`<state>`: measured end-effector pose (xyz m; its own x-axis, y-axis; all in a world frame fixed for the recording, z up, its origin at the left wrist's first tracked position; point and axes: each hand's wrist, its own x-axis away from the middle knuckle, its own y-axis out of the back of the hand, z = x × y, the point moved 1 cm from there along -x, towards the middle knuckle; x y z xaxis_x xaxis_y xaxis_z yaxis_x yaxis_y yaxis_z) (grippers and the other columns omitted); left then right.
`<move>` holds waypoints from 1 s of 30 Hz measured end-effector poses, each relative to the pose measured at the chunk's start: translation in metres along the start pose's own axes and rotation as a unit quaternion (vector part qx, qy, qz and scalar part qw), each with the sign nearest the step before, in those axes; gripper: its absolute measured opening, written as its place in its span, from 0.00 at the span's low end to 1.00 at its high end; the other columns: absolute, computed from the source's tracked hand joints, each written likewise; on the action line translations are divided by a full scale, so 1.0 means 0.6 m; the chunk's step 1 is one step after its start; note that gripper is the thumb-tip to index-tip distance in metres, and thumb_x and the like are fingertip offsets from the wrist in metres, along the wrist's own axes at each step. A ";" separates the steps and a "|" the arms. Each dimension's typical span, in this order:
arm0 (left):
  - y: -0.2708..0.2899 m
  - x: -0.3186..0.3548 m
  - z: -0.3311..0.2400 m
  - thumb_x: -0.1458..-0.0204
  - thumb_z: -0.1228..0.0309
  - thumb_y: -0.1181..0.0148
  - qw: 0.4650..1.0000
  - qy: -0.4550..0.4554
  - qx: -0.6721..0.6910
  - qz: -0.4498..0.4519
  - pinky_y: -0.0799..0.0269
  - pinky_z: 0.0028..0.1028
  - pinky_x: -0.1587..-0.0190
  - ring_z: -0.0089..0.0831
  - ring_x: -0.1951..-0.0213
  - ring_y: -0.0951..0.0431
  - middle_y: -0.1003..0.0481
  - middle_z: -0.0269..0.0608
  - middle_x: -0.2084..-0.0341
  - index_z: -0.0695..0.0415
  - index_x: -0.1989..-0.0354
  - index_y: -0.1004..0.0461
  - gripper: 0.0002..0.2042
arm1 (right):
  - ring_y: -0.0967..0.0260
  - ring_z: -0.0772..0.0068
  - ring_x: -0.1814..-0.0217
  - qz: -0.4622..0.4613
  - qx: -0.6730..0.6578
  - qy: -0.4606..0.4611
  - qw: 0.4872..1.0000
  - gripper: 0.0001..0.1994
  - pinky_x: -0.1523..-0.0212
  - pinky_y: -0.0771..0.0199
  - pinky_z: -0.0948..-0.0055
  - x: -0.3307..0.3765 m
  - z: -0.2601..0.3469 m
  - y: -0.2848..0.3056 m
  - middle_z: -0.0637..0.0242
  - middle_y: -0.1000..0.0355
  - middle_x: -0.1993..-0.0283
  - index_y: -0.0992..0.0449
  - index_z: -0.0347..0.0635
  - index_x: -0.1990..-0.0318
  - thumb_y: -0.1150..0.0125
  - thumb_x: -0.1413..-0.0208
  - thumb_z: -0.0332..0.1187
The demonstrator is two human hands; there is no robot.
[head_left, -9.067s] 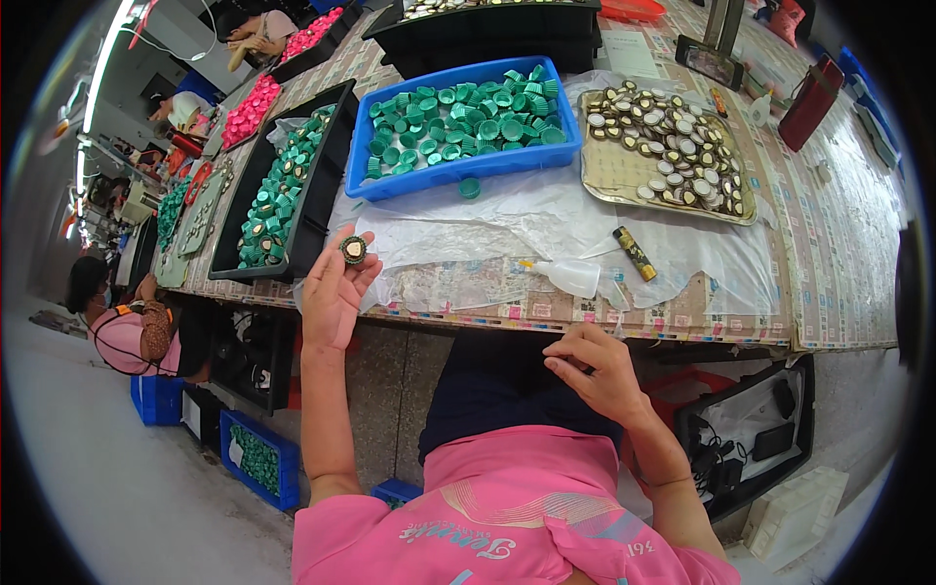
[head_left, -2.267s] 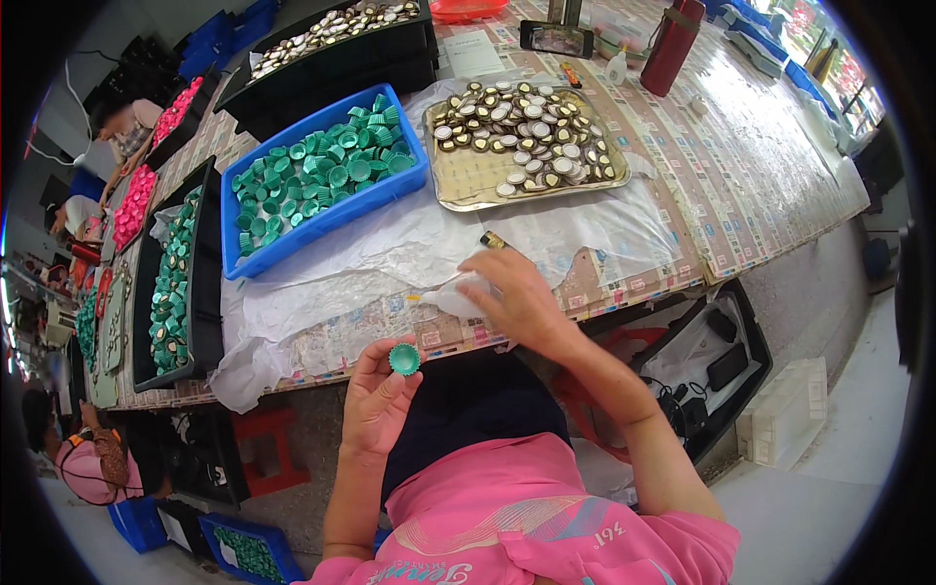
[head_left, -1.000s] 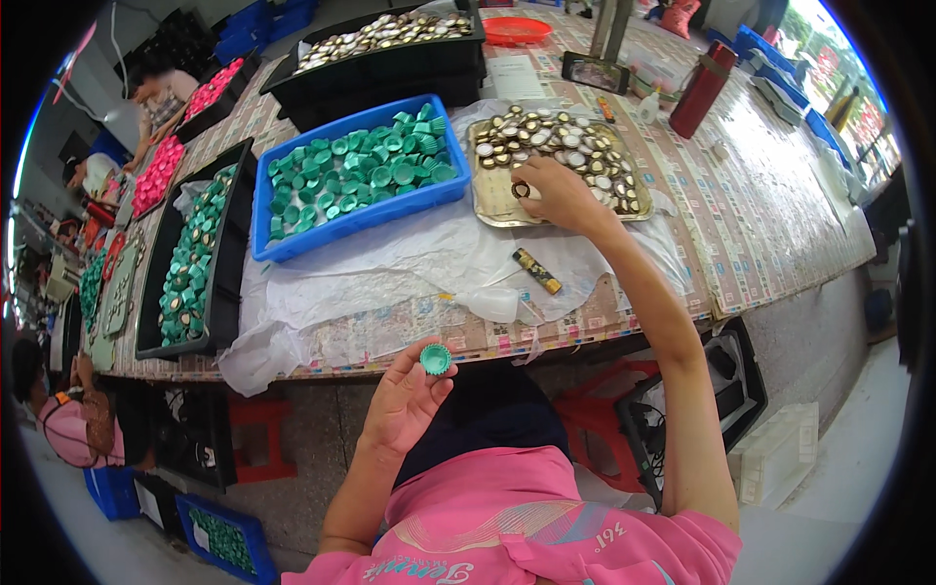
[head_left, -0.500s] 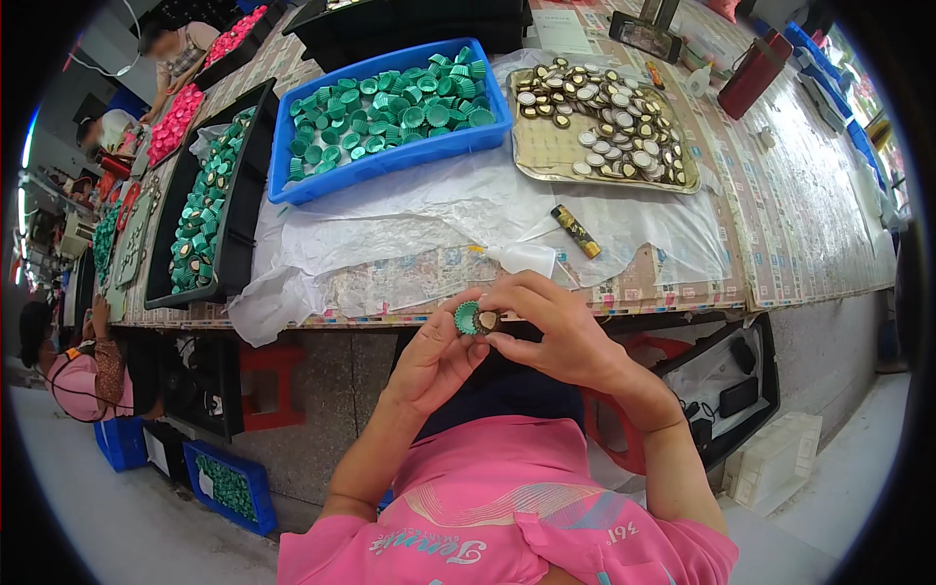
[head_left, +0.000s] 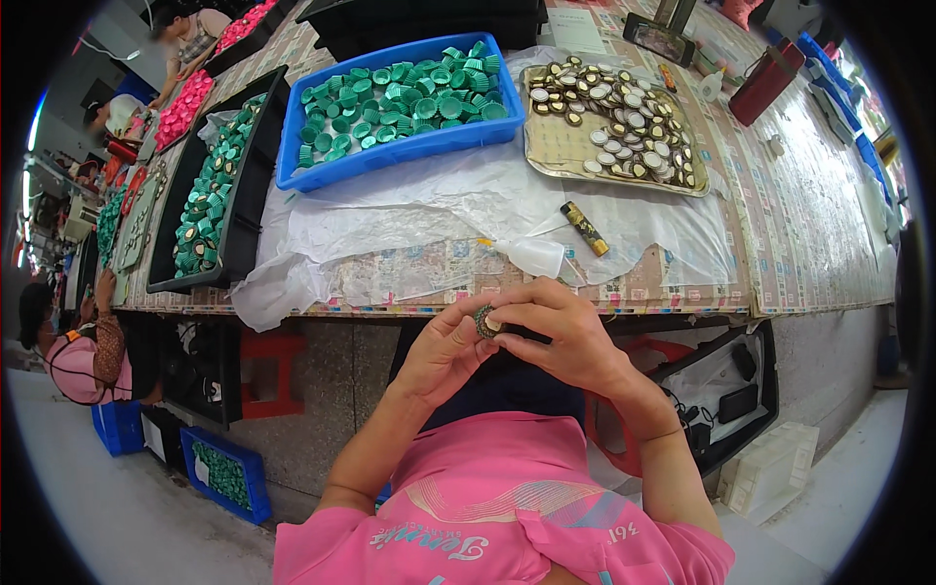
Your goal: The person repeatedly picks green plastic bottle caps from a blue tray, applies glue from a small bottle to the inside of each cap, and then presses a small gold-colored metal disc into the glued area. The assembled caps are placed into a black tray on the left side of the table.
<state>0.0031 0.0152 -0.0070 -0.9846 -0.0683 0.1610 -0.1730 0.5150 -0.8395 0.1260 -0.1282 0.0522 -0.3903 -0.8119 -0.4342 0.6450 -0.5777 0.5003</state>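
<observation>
In front of my body, just off the table's near edge, my two hands meet. My left hand [head_left: 436, 356] pinches a small green fluted cup [head_left: 481, 317] by its side. My right hand [head_left: 565, 331] has its thumb and fingers closed on a small round piece with a pale face and dark rim [head_left: 492, 326], which sits at the mouth of the cup. Fingers partly cover both, so how deep the piece lies is hidden. Beyond them, a blue tray [head_left: 400, 146] holds many green cups, and a metal tray [head_left: 556, 151] holds similar round pieces.
A white squeeze bottle [head_left: 534, 256] and a black-and-gold tube [head_left: 585, 229] lie on white sheeting. To the left stands a black crate [head_left: 258, 166] of filled green cups. A dark red flask [head_left: 767, 82] and a phone [head_left: 658, 41] are at the far right. Other people sit at left.
My right hand has brought the round piece from beside the green cup into its mouth. My hands stay together in the same place, and the view has shifted slightly.
</observation>
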 end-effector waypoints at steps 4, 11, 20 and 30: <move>-0.007 0.002 0.000 0.42 0.68 0.44 0.999 -0.016 -0.038 -0.023 0.27 0.24 0.52 0.23 0.54 0.25 0.26 0.37 0.53 0.61 0.41 0.34 0.21 | 0.29 0.61 0.57 -0.003 0.005 0.009 1.000 0.12 0.58 0.29 0.66 0.006 -0.003 -0.003 0.65 0.26 0.58 0.21 0.42 0.61 0.31 0.57 0.26; -0.029 0.005 -0.003 0.40 0.69 0.46 0.979 -0.037 -0.191 -0.065 0.27 0.25 0.53 0.25 0.54 0.26 0.27 0.40 0.52 0.63 0.41 0.36 0.20 | 0.30 0.61 0.58 -0.018 0.025 0.026 0.999 0.13 0.60 0.29 0.65 0.010 -0.010 -0.018 0.66 0.26 0.59 0.21 0.43 0.61 0.30 0.58 0.28; -0.010 0.010 -0.037 0.39 0.72 0.50 0.975 -0.101 -0.175 -0.095 0.26 0.25 0.62 0.22 0.68 0.27 0.27 0.40 0.63 0.63 0.50 0.32 0.12 | 0.29 0.62 0.59 -0.045 0.012 0.007 0.999 0.10 0.61 0.28 0.67 0.019 -0.008 -0.017 0.64 0.27 0.62 0.21 0.43 0.63 0.32 0.56 0.25; 0.080 0.070 -0.428 0.40 0.73 0.48 0.763 -0.504 -0.291 -0.280 0.24 0.30 0.51 0.36 0.53 0.24 0.29 0.44 0.56 0.66 0.43 0.36 0.18 | 0.28 0.62 0.62 -0.042 -0.020 -0.001 0.999 0.09 0.63 0.27 0.68 0.043 -0.016 -0.015 0.63 0.27 0.64 0.21 0.41 0.64 0.33 0.54 0.25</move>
<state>-0.0401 0.2563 0.0929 -0.3306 -0.8890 -0.3170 -0.8226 0.4360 -0.3649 0.1165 -0.1429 0.0294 -0.4457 -0.7613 -0.4710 0.6354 -0.6397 0.4326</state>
